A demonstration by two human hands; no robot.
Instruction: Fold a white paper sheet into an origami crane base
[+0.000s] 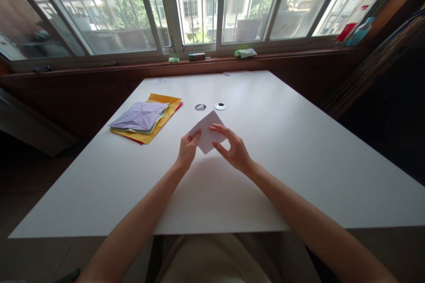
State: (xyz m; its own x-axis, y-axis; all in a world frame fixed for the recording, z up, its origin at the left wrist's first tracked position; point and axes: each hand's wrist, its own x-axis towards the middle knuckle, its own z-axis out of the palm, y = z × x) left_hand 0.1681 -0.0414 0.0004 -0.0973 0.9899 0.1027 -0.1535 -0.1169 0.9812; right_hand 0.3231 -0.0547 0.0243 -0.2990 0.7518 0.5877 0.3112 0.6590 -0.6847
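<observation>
A folded white sheet of paper [209, 130] is held just above the white table [299, 159], near its middle. My left hand [187, 150] grips the sheet's left edge, fingers closed on it. On the sheet's right side, my right hand [234, 148] pinches it between the thumb below and the fingers on top. The sheet stands on one corner like a diamond.
A stack of coloured papers [146, 119], with a creased lilac sheet on top, lies to the left. Two round cable holes [210, 107] sit behind the white sheet. Small items rest on the windowsill [212, 59]. The table's near edge is close to my body.
</observation>
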